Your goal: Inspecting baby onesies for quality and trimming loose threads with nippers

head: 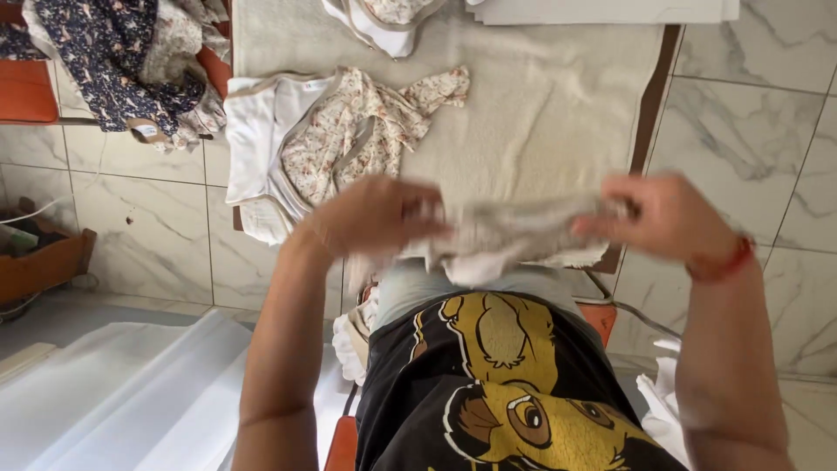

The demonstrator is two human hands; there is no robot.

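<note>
Item: pale folded garment (514, 235), held taut at the bench's (540, 113) 6 o'clock edge. Left hand (370, 214) grip closed on its left end; right hand (667, 218) grip pinching the right end. Step, as judged: mid-fold; next calls for laying it flat. Floral garment (340, 139) at 10 o'clock. Containers: none clearly seen.

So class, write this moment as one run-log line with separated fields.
left hand: grips small garment | right hand: grips other end | garment: stretched above padded board | beside: floral garment
</note>
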